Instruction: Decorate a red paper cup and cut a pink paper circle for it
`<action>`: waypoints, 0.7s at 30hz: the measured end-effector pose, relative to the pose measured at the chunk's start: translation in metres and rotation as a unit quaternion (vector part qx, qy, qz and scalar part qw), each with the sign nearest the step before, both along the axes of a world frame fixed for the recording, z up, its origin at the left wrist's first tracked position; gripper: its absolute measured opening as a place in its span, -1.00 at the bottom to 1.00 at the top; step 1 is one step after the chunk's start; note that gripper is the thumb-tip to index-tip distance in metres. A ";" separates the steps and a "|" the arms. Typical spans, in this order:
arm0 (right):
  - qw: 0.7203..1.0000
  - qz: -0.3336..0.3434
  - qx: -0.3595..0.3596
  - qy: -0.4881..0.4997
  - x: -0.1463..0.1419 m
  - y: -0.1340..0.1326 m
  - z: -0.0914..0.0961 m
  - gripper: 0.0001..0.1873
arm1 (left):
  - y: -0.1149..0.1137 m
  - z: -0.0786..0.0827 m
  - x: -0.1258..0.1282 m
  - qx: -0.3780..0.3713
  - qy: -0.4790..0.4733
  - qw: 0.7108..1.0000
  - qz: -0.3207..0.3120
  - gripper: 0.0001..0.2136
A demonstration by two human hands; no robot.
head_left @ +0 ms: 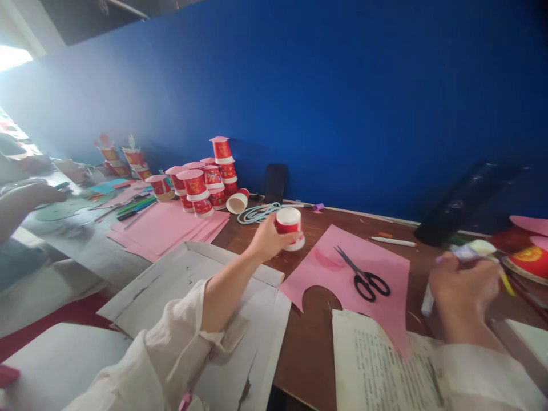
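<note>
My left hand [268,238] is closed round a small red paper cup [289,226] with a white rim, held above the brown table. My right hand [464,282] is closed on a blurred white glue bottle [473,249], with a white pen-like stick [427,301] beside its fingers. Between the hands lies a pink paper sheet [377,268] with a round piece cut out of its near edge. Black scissors [363,277] rest on that sheet.
Stacks of red cups [205,182] stand at the back by a blue wall, one cup [238,201] lying on its side. Pink sheets [166,225], pens, a coiled cable [257,213] and a dark phone [275,182] lie nearby. Another person's arm [21,205] reaches in at left. Printed paper [377,365] lies near me.
</note>
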State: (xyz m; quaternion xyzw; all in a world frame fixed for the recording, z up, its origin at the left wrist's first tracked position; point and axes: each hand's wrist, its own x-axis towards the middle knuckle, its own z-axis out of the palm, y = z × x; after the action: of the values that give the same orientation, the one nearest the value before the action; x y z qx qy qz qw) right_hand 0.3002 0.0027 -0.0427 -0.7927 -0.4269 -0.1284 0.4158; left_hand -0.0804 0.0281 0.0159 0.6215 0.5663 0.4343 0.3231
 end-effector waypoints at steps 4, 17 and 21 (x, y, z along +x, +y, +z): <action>0.999 0.036 0.004 0.028 -0.044 -0.011 0.018 -0.44 | -0.029 -0.001 0.039 -0.022 0.067 0.992 -0.103 -0.48; 0.967 0.234 0.043 0.097 -0.109 -0.036 0.033 -0.31 | -0.041 -0.024 0.053 -0.002 0.157 0.983 -0.094 -0.47; 0.964 0.223 0.031 0.141 -0.107 -0.036 0.037 -0.32 | -0.039 -0.024 0.054 0.007 0.160 0.982 -0.101 -0.46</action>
State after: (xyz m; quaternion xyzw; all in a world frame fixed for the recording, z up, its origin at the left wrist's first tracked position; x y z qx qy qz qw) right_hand 0.1930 -0.0336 -0.0061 -0.6741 -0.5255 0.0676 0.5147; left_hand -0.0266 -0.0109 -0.0084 0.7395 0.5415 0.2985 0.2663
